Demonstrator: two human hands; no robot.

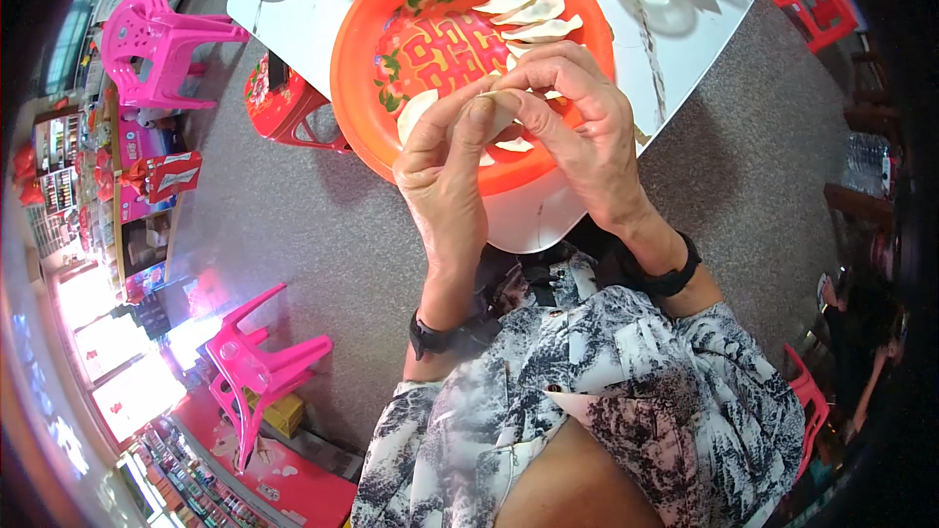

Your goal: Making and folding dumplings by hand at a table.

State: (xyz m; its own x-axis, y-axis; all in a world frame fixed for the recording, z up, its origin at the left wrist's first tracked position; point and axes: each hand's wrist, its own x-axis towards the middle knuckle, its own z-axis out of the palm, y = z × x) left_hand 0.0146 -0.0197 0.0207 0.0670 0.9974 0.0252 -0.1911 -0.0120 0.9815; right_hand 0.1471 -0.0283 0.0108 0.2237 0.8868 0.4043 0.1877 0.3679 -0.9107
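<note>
The left hand (440, 161) and right hand (595, 132) both pinch a pale, thin dough piece (501, 123) between thumbs and fingers. The piece is positioned above a round, red-orange plastic basin (354, 98). The basin rests on the white, dark-veined worktop (675, 49). Pale, crescent-shaped dumplings (536, 10) lie inside the basin.

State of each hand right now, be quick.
Left hand: closed in a pinch, thumb and fingers holding a pale dough piece.
Right hand: closed in a pinch too, holding the same piece from the other side.
</note>
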